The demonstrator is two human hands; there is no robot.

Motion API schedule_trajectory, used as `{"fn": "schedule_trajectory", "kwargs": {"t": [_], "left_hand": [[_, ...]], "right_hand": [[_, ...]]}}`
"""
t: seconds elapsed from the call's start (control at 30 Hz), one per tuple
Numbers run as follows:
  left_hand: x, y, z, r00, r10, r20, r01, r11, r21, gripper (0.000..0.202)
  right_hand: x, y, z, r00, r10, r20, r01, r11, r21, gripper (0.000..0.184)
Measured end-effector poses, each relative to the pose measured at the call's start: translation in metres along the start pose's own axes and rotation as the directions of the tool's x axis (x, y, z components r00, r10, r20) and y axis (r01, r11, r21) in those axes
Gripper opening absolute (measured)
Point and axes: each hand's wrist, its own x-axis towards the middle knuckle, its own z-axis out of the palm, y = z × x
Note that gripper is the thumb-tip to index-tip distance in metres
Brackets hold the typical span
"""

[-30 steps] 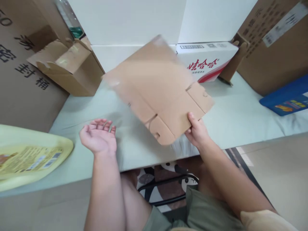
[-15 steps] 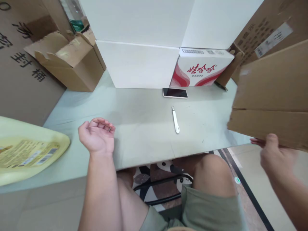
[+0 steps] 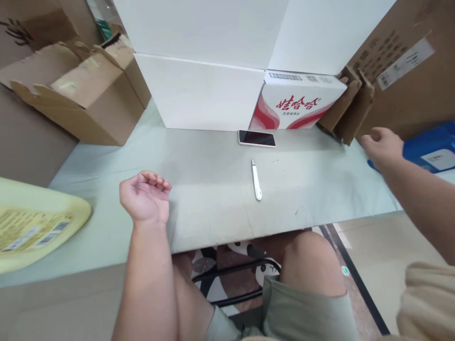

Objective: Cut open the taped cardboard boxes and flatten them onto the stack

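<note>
My left hand (image 3: pixel 147 194) rests palm up at the table's left side, its fingers loosely curled and nothing in the palm. To the right, my right hand (image 3: pixel 384 147) is raised above the table with bent fingers, seen from the back; no object shows in it. It is just beside the folded brown cardboard (image 3: pixel 355 109), which stands against the right end of the white box with red print (image 3: pixel 295 102). A white utility knife (image 3: pixel 256 180) lies between my hands. Behind it is a phone (image 3: pixel 256 138), screen up.
White boxes (image 3: pixel 202 92) form a wall along the back. An open cardboard box (image 3: pixel 95 94) stands at left, a yellow bottle (image 3: pixel 42 222) nearer. At right are a blue package (image 3: pixel 435 149) and a large carton (image 3: pixel 423 94). The table's front edge is above my knees.
My right hand has let go of the cardboard and moved up and inward from beyond the table's right front edge. The cardboard now stands by the white box. My left hand has barely moved.
</note>
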Motion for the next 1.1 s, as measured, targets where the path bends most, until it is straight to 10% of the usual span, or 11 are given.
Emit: {"fn": "schedule_trajectory", "kwargs": {"t": [0.3, 0.6, 1.1], "left_hand": [[-0.001, 0.000, 0.012, 0.998, -0.019, -0.059, 0.022, 0.999, 0.040, 0.022], [-0.001, -0.004, 0.029, 0.986, 0.038, -0.162, -0.015, 0.990, 0.141, 0.021], [0.003, -0.006, 0.026, 0.985, 0.058, -0.163, -0.033, 0.988, 0.152, 0.025]], "right_hand": [[-0.029, -0.004, 0.046, 0.965, 0.117, 0.233, -0.134, 0.989, 0.061, 0.030], [0.030, -0.046, 0.077, 0.960, 0.085, 0.268, -0.096, 0.995, 0.029, 0.066], [0.082, -0.060, 0.074, 0.984, 0.170, 0.057, -0.172, 0.985, 0.033, 0.056]]}}
